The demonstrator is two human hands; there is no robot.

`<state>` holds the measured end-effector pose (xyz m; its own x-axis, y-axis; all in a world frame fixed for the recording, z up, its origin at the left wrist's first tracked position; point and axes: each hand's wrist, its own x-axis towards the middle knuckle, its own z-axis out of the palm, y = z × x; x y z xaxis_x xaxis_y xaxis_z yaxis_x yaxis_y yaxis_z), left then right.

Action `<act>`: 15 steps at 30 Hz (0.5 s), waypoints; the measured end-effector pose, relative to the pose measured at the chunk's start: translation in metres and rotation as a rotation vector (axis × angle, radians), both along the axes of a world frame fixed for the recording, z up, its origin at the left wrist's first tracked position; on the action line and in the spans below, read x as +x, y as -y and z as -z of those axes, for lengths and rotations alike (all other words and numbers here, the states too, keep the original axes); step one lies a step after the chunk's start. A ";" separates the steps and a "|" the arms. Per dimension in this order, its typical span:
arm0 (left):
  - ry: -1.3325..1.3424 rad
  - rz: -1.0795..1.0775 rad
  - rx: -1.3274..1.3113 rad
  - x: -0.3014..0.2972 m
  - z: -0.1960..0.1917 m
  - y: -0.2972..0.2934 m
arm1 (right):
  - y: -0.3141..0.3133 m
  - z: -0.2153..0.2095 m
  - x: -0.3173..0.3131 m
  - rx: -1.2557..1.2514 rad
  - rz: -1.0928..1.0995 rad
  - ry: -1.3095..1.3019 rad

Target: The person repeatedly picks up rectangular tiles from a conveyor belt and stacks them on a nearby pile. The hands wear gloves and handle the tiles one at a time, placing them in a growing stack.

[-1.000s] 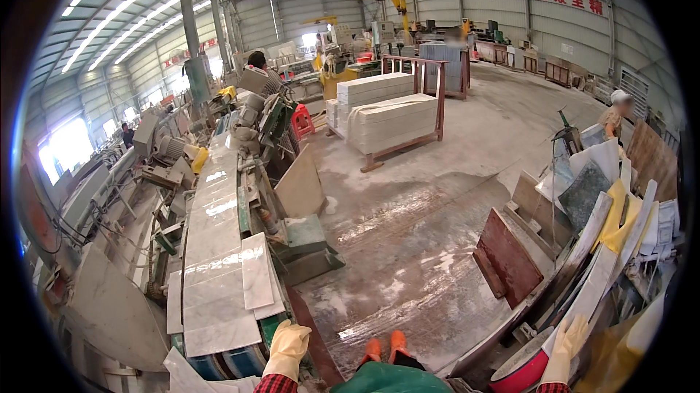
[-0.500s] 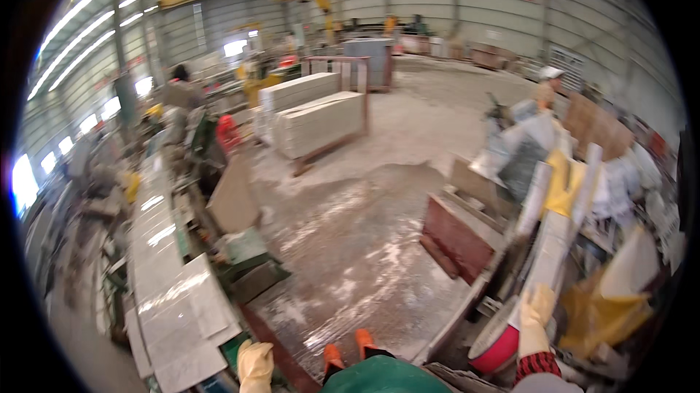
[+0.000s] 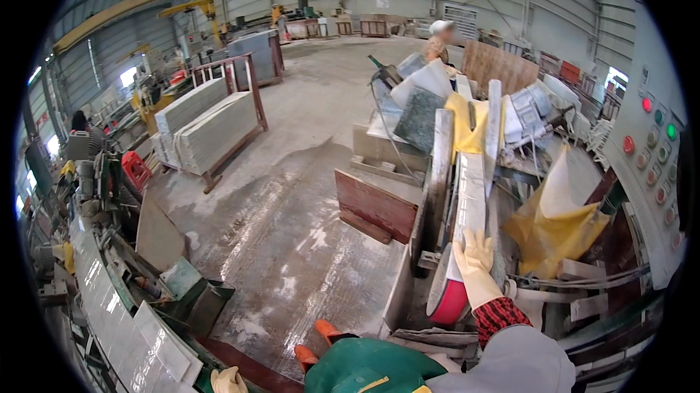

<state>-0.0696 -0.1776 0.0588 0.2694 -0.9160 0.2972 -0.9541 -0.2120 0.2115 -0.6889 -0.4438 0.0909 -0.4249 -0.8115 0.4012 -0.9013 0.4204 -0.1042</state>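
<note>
A: State the position of the stone slab (image 3: 469, 200) relative to the hands.

B: It stands on edge just ahead of the right hand (image 3: 475, 265). Its long axis runs away from the person, toward the yellow apron (image 3: 467, 127). The right hand is much the nearer.

A: Hand states?

B: Right hand: gloved, fingers extended flat against the slab's near end, holding nothing. Left hand (image 3: 227, 380): only a glove tip shows at the lower edge; its grip cannot be told.

A: Adjacent items?

B: A red-rimmed disc (image 3: 446, 297) leans just beside the right hand. A control panel (image 3: 652, 152) stands to the right.

A: Surface and room?

B: Wet concrete floor (image 3: 292, 196), large factory hall; racked slabs (image 3: 208, 127) well apart, left.
</note>
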 end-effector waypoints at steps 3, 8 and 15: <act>-0.080 -0.026 0.008 0.011 0.013 -0.003 | -0.007 -0.030 0.015 0.137 0.014 0.204; -0.072 -0.065 -0.097 -0.013 0.007 0.004 | -0.019 -0.040 0.029 0.172 0.036 0.246; -0.072 -0.003 -0.147 -0.005 0.014 0.002 | -0.010 -0.039 0.042 0.187 0.094 0.329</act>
